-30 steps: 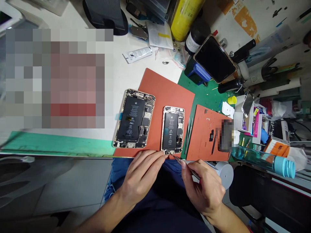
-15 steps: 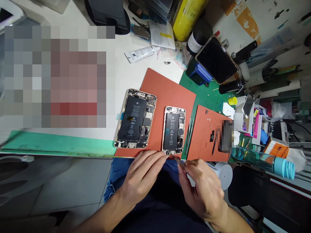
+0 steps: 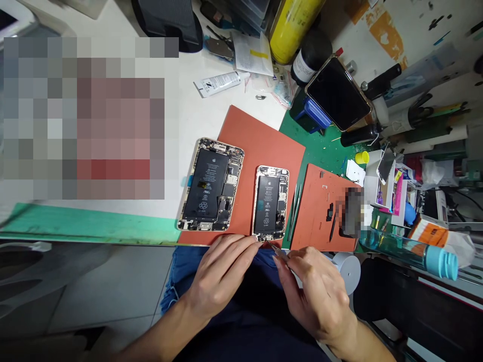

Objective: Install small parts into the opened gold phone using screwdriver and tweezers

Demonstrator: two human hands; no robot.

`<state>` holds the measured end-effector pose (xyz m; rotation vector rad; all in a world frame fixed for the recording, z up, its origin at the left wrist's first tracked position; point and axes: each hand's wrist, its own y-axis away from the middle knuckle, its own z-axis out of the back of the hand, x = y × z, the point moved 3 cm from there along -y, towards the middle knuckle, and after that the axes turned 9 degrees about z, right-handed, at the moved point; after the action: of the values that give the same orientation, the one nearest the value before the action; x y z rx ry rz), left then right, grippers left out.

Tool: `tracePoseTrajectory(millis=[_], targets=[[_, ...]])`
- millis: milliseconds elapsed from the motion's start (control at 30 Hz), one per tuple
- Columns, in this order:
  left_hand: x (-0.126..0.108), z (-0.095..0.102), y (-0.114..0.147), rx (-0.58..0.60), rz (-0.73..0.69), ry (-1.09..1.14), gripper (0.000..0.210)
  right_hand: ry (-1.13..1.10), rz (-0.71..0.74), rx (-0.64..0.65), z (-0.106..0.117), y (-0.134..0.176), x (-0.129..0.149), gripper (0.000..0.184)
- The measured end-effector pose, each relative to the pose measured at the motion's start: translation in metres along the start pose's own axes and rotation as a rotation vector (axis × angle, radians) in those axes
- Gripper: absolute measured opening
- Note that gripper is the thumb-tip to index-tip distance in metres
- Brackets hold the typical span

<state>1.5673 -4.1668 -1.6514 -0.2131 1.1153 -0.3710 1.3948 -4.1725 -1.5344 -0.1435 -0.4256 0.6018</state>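
Note:
The smaller opened phone [image 3: 267, 203] lies on a red-brown mat with its battery and circuit boards bare. At its lower left corner are the fingertips of my left hand [image 3: 226, 271], fingers together and gripping the edge; the thumb is hidden. My right hand [image 3: 317, 286] is closed around a slim metal tool [image 3: 279, 252] with a ridged grip, which looks like a precision screwdriver. Its thin tip touches or nearly touches the phone's bottom edge. To the left lies a larger opened phone [image 3: 211, 186], also with its battery showing; neither hand is on it.
Beneath both phones is the red-brown mat [image 3: 260, 130]. Tweezers [image 3: 295, 213] lie right of the smaller phone. A second red-brown mat [image 3: 311, 201] carries small loose parts. Farther right are a blue bottle [image 3: 407, 251] and a phone on a stand [image 3: 337, 93]. A glue tube [image 3: 219, 84] lies behind.
My right hand and its tool have shifted very slightly at the phone's bottom edge. My left hand stays at the corner, and both phones lie as before.

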Motion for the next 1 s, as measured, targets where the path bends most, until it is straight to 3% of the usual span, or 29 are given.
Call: tracePoseTrajectory(millis=[367, 1000], targets=[[-0.002, 0.001, -0.003, -0.013, -0.019, 0.018, 0.043, 0.083, -0.016, -0.109, -0.008, 0.001, 0.001, 0.020], [-0.003, 0.002, -0.004, 0.009, -0.027, 0.006, 0.039, 0.107, -0.068, -0.105, -0.011, 0.001, 0.003, 0.020]])
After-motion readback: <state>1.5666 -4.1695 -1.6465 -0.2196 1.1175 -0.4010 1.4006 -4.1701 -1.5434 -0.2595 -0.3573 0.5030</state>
